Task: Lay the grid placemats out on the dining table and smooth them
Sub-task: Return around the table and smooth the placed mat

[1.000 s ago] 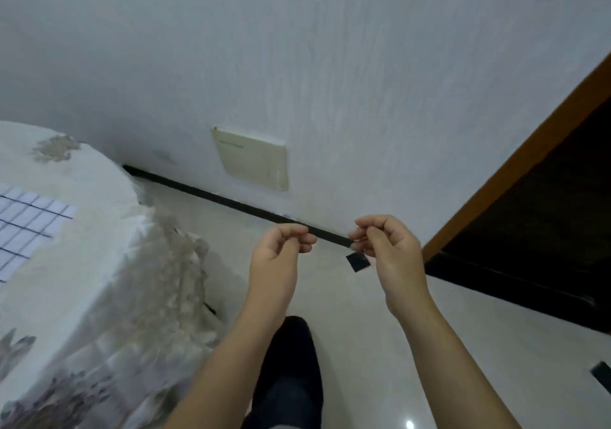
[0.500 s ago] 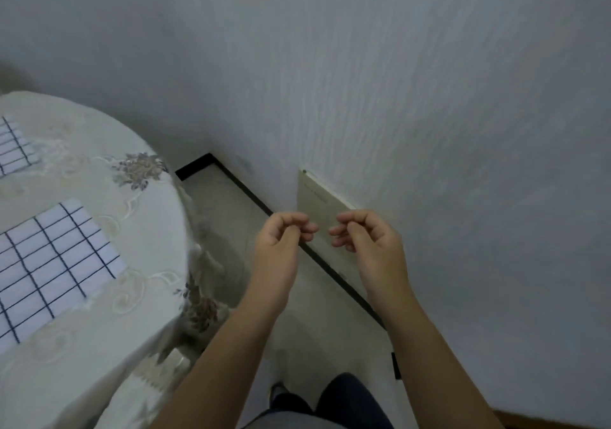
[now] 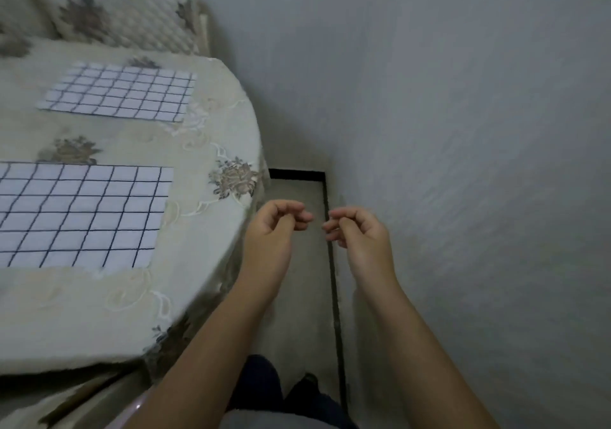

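Note:
Two white placemats with a dark grid lie flat on the dining table (image 3: 205, 256), which wears a cream embroidered cloth. The near placemat (image 3: 82, 213) is at the left edge of view and the far placemat (image 3: 122, 93) lies beyond it. My left hand (image 3: 274, 230) and my right hand (image 3: 357, 233) are raised side by side over the floor, just right of the table's rim. Both have fingers curled toward the thumb. I see nothing held in either.
A padded chair back (image 3: 125, 18) with a floral pattern stands behind the table. A grey wall (image 3: 463, 131) fills the right side, with a black baseboard (image 3: 334, 280) along a narrow strip of floor (image 3: 297, 280) between table and wall.
The view has swung left from the doorway and wall toward the table, bringing both placemats into sight. My hands keep the same curled pose close together.

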The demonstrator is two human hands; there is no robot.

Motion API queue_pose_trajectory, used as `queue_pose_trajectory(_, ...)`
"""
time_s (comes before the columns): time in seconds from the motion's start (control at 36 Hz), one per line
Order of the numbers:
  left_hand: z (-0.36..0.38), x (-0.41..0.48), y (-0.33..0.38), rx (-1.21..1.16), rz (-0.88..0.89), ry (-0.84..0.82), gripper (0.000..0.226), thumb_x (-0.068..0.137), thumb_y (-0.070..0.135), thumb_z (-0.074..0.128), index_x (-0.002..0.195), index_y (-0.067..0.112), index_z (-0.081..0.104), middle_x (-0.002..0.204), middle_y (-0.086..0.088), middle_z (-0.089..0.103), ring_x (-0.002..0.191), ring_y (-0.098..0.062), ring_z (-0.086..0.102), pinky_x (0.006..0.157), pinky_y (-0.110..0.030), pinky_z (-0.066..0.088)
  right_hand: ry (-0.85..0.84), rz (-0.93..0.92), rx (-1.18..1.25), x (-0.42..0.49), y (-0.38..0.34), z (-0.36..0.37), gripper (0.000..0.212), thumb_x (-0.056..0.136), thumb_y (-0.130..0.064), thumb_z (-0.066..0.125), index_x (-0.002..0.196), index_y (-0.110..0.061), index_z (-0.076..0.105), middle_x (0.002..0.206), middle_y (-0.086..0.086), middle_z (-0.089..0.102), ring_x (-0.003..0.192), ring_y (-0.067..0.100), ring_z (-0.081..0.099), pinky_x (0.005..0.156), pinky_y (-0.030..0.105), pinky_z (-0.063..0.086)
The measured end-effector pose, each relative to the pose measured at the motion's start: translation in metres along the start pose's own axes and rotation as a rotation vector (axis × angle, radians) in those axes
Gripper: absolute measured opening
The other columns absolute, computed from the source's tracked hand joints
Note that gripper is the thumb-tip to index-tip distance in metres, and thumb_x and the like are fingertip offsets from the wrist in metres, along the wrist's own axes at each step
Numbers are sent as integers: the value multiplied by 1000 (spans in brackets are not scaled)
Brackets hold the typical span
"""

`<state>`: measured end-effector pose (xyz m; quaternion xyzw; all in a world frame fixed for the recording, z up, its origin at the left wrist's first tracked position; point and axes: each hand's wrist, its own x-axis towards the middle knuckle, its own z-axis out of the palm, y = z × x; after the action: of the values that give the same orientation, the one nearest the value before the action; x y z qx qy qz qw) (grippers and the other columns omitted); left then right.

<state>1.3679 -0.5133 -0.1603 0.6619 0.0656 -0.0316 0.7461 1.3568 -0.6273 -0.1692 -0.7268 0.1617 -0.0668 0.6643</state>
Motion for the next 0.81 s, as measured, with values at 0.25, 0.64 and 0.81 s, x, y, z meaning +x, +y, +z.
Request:
queue_pose_trajectory(0.25, -68, 43, 1, -40, -89, 508, 26, 91, 1, 41, 83, 18, 58, 83, 1, 68, 74, -9, 59, 62, -18, 44, -476, 73, -55, 65, 2, 88, 29, 91, 5, 40, 78, -15, 58, 71, 5, 61, 49, -1, 53, 52, 8, 42)
queue_pose_trajectory(0.64, -172, 130, -31, 18, -216, 910, 23, 91, 5, 43, 86, 22, 57, 90, 4, 66, 80, -7, 58, 65, -17, 43, -887, 103, -406, 167, 5, 246, 19, 91, -6, 43, 86, -18, 57, 77, -3, 63, 61, 8, 57, 46, 6, 38)
queue_pose_trajectory(0.81, -210, 129, -64, 778, -188, 934, 22, 87, 7, 55, 109, 8, 60, 108, -3, 59, 101, -20, 52, 81, -24, 37, -971, 5, -604, 197, 15, 300, 16, 91, -11, 45, 87, -22, 56, 93, 4, 64, 75, 18, 59, 61, 24, 42)
